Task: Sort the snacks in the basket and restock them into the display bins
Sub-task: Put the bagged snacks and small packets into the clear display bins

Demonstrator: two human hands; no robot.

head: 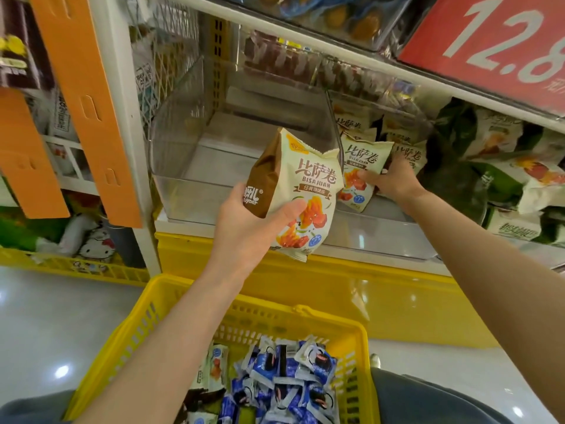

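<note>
My left hand grips a cream and brown snack bag printed "BISA JUAN", held up in front of the clear display bins. My right hand reaches into the middle clear bin and pinches a matching cream bag there; more of the same bags stand behind it. The clear bin on the left holds nothing visible. Below, a yellow basket contains several small blue and white packets and a few other snack bags.
Green and white snack bags fill the bin to the right. A red price sign hangs on the shelf above. Orange panels and a white shelf post stand on the left. A yellow base ledge runs under the bins.
</note>
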